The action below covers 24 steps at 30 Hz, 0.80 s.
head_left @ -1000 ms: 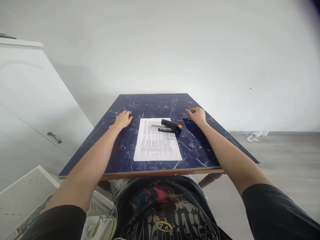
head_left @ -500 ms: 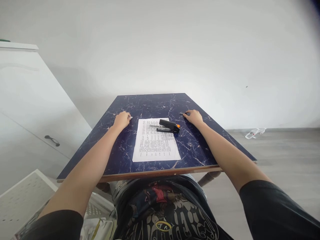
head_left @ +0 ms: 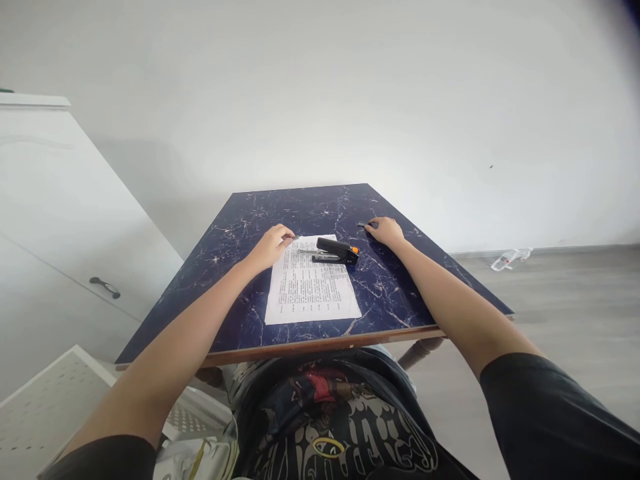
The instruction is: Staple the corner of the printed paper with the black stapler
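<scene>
An opened black stapler (head_left: pixel 336 251) with an orange detail lies across the upper right of a printed sheet of paper (head_left: pixel 313 293). Its metal rail points to the left. My left hand (head_left: pixel 273 245) is over the sheet's top left corner, fingertips pinching a small grey strip (head_left: pixel 296 237) just left of the stapler. At the right, beyond the paper, my right hand (head_left: pixel 387 232) rests low at the tabletop. Thumb and fingers there pinch another small dark grey strip (head_left: pixel 361 225). Both pieces look like staple strips, but are too small to tell surely.
The dark blue marbled table (head_left: pixel 235 307) has a wooden front edge close to my body. A white cabinet (head_left: pixel 65 200) and a perforated white container (head_left: pixel 55 407) stand at the left. A clear plastic item (head_left: pixel 507 259) lies on the floor at right, by the wall.
My left hand has moved right, from the table beside the paper to over its top left corner, carrying the grey strip. My right hand has stayed nearly still.
</scene>
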### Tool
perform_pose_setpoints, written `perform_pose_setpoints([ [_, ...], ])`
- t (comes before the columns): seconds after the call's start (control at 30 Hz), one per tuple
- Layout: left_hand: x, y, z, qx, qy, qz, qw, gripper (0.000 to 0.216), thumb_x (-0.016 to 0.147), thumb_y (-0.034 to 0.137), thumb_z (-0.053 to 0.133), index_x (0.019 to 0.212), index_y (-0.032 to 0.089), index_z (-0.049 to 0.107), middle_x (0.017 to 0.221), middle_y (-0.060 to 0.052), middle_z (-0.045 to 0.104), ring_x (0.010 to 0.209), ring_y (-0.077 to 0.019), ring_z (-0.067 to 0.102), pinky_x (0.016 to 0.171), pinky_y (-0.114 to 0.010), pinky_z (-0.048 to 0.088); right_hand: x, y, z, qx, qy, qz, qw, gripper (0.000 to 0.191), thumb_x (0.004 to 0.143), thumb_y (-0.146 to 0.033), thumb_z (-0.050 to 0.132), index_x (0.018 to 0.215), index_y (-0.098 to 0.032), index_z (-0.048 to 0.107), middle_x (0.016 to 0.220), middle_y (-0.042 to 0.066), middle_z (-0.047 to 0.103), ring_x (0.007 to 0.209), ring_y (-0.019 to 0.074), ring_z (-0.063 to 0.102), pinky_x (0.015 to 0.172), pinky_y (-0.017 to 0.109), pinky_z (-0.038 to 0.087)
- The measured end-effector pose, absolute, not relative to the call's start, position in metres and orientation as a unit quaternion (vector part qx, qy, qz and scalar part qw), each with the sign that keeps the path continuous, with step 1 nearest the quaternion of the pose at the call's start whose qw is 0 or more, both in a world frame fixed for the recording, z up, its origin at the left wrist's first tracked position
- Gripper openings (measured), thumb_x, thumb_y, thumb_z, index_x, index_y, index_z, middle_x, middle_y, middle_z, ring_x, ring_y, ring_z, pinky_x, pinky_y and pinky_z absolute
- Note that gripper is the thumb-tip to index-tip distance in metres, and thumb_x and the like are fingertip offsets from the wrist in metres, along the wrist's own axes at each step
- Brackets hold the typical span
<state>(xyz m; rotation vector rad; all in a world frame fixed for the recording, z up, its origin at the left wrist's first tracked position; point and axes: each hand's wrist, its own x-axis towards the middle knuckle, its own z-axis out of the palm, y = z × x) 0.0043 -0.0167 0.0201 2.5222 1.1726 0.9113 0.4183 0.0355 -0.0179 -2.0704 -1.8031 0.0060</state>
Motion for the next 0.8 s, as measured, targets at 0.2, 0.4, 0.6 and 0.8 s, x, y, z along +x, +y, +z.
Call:
perform_pose_setpoints([
  [0.2,0.029,-0.035,0.021,0.868,0.371,0.311,0.108,0.009,0.102,0.021,0.061,0.107,0.022,0.069,0.103,-0.007,0.074,0.098,-0.0229,0.068,0.107,-0.049,0.049,0.417,0.034,-0.016,-0.740,-0.644,0.004,0.196,0.044,0.099,-0.047,0.061,0.131,-0.022,0.078,0.131,0.014,0.076,0.124,0.0359,0.068,0.101,0.044,0.053],
  [0.4,0.024,-0.035,0.023,0.865,0.378,0.312,0.103,0.003,0.097,0.019,0.067,0.097,0.022,0.067,0.094,-0.003,0.075,0.090,-0.0212,0.070,0.105,-0.046,0.050,0.418,0.034,-0.016,-0.740,-0.643,0.010,0.197,0.044,0.098,-0.046,0.062,0.132,-0.022,0.077,0.134,0.014,0.075,0.126,0.0362,0.067,0.103,0.044,0.053],
  [0.6,0.024,-0.036,0.023,0.868,0.364,0.314,0.125,0.005,0.099,0.025,0.063,0.103,0.022,0.064,0.098,-0.004,0.076,0.092,-0.0205,0.071,0.086,-0.035,0.052,0.417,0.033,-0.014,-0.742,-0.642,0.013,0.196,0.044,0.098,-0.044,0.062,0.133,-0.022,0.077,0.134,0.014,0.075,0.127,0.0365,0.066,0.103,0.044,0.053],
  [0.8,0.026,-0.037,0.022,0.865,0.346,0.322,0.165,0.006,0.101,0.025,0.061,0.105,0.022,0.066,0.094,-0.004,0.076,0.088,-0.0190,0.072,0.083,-0.033,0.052,0.416,0.032,-0.013,-0.743,-0.641,0.011,0.194,0.043,0.097,-0.038,0.060,0.132,-0.022,0.077,0.134,0.013,0.075,0.127,0.0360,0.066,0.105,0.044,0.053],
])
